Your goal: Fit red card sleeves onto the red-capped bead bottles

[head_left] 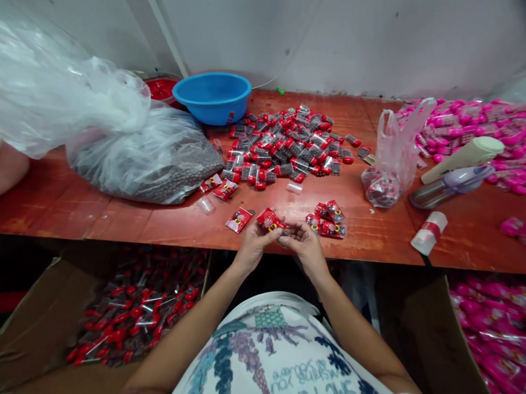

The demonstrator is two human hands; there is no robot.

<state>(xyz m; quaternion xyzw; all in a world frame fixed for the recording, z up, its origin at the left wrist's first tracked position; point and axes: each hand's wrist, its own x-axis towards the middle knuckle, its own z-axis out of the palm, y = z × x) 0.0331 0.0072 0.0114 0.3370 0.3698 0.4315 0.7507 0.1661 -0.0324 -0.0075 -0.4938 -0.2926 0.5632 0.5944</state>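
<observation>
My left hand (253,241) and my right hand (299,239) meet at the front edge of the red-brown table (115,220), fingers pinched together. The left hand holds a small red packet (269,220); the right hand's fingers pinch something small and dark at that packet's right end, which I cannot make out. More red packets lie close by: one to the left (240,220), a small cluster to the right (329,221), and two further left (219,187). A heap of clear tubes with red caps (286,146) covers the table's middle.
A big clear plastic bag of dark beads (152,164) lies at left, a blue bowl (212,96) behind it. At right are a small plastic bag (391,161), a bottle (453,178), pink-capped tubes (476,127). Cardboard boxes under the table hold red-capped tubes (134,307) and pink ones (495,337).
</observation>
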